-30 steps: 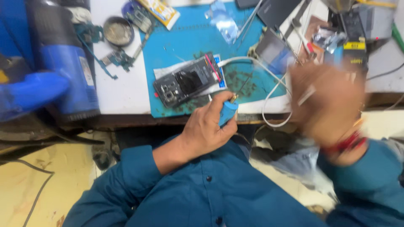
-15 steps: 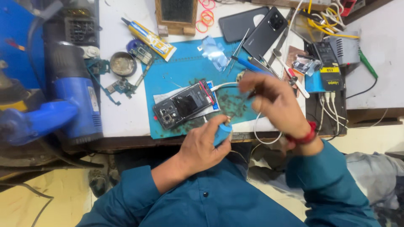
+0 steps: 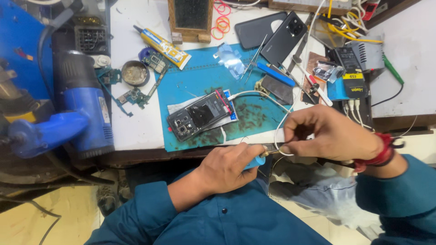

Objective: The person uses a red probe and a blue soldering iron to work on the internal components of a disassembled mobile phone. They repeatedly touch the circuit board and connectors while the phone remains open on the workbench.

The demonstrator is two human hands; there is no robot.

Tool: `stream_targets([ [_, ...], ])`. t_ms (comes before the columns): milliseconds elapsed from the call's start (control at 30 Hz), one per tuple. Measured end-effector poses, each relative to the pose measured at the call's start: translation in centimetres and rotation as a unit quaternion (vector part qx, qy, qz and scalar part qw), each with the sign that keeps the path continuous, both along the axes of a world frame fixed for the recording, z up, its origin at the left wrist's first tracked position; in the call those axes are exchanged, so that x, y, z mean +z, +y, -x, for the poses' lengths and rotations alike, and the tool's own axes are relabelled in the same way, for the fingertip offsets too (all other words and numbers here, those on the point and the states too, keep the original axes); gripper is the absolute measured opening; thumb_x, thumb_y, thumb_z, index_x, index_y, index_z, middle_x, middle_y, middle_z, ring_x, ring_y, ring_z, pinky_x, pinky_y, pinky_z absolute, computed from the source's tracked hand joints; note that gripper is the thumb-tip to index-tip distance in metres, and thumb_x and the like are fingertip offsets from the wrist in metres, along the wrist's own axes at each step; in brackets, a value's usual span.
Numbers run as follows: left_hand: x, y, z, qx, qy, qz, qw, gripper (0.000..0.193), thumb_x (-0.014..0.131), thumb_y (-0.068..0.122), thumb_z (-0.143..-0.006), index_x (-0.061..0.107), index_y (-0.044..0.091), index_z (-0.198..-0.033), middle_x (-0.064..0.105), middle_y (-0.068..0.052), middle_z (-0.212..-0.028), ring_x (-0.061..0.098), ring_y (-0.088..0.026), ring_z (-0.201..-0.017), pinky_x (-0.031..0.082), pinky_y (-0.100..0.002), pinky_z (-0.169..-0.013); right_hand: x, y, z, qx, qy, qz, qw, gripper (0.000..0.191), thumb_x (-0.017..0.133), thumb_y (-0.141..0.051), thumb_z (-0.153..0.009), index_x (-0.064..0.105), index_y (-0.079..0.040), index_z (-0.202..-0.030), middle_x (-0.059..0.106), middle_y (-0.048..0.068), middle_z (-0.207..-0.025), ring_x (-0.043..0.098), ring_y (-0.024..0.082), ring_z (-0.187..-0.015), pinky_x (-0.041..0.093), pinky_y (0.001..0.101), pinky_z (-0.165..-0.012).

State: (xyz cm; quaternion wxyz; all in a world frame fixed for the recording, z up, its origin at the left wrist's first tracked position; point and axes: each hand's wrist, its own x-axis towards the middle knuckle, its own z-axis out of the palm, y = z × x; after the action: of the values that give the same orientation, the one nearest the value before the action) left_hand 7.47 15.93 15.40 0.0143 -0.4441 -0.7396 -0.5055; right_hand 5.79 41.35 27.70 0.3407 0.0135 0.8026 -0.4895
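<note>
Head cam, left hand (image 3: 227, 169) grip closed on blue tool (image 3: 257, 160), right hand (image 3: 328, 135) pinching its tip, yellow glue tube (image 3: 162, 46) top-left.

Person wears a teal long-sleeved buttoned shirt, with red thread bands around the right hand's (image 3: 331, 136) wrist.

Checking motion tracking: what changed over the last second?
The right hand, a blur out at the right a second ago, came in to the blue tool tip and pinches there. The left hand kept gripping the tool. The opened phone stayed on the mat.
</note>
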Motion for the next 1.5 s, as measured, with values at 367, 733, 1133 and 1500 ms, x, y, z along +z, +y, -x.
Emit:
stream_targets([
  [367, -0.8, -0.1, -0.2, -0.016, 0.007, 0.015, 1.0, 0.048, 0.075, 0.014, -0.085, 0.055, 0.01, -0.129, 0.062, -0.01, -0.09, 0.067, -0.029, -0.072, 0.054, -0.039, -0.061, 0.8, 9.1, -2.8, 0.081, 0.062, 0.005, 0.995, 0.016, 0.086, -0.002, -0.083, 0.07, -0.005, -0.085, 0.072, 0.005, -0.077, 0.07, 0.012, -0.068, 0.062, 0.0273, -0.061],
  [733, -1.6, 0.8, 0.0, 0.039, -0.2, -0.067, 0.977, 0.055, 0.067, 0.028, -0.106, 0.039, 0.005, -0.146, 0.07, -0.015, -0.114, 0.074, -0.035, -0.101, 0.058, -0.04, -0.084, -9.5, 3.7, -6.0, -0.289, 0.369, -0.103, 0.877, 0.008, 0.073, -0.008, -0.109, 0.07, -0.001, -0.107, 0.07, 0.006, -0.102, 0.065, 0.012, -0.095, 0.054, 0.029, -0.094],
  [1133, -1.6, -1.8, 1.3, 0.049, -0.117, 0.099, 0.987, 0.06, 0.069, 0.042, -0.099, 0.054, 0.005, -0.144, 0.058, -0.018, -0.148, 0.058, -0.036, -0.134, 0.042, -0.045, -0.115, -15.4, -4.8, -11.0, -0.356, 0.079, 0.156, 0.918, 0.052, 0.061, -0.022, -0.105, 0.048, 0.001, -0.15, 0.065, 0.012, -0.122, 0.057, 0.016, -0.097, 0.049, 0.0293, -0.084],
  [1500, -2.7, -3.9, 4.0, 0.28, 0.045, 0.258, 0.923, 0.074, 0.081, 0.042, -0.085, 0.057, 0.0, -0.141, 0.062, -0.013, -0.128, 0.055, -0.029, -0.117, 0.032, -0.051, -0.105, -13.3, -6.7, -9.9, -0.237, 0.234, -0.228, 0.915, 0.049, 0.081, -0.029, -0.088, 0.061, 0.0, -0.122, 0.076, 0.013, -0.101, 0.073, 0.017, -0.085, 0.057, 0.0305, -0.074],
])
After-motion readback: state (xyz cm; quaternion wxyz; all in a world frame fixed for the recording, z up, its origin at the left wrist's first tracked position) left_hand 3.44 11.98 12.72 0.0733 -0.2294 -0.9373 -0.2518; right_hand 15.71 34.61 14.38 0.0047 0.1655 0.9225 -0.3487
